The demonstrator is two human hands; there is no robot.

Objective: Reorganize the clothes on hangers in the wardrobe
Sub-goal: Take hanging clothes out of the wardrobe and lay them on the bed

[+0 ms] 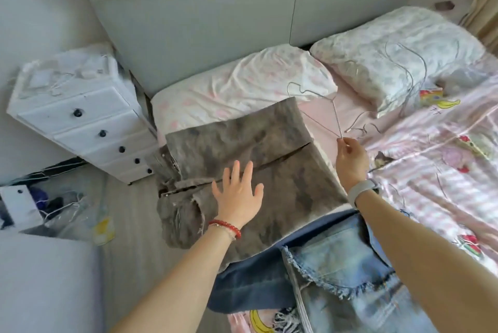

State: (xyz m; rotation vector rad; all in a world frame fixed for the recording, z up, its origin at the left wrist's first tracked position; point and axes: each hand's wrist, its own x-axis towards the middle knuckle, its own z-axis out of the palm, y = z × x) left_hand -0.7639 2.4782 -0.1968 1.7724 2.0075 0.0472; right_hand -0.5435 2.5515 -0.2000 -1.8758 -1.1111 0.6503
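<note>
Bed [431,144]: left hand [238,195] flat on grey jeans [269,149]; right hand [350,155] grip pinches wire hanger [320,109] beside them.

Hands [293,171] on grey jeans [250,149], hanger [320,109]

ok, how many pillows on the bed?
2. A white pillow with pink print lies at the head of the bed, on the left; a white pillow with grey floral print lies to its right. Others may be out of frame.

The bed [404,149] carries two pillows [242,82]; grey jeans [269,155] folded at its edge; blue denim [336,273]; wire hangers [404,85].
</note>
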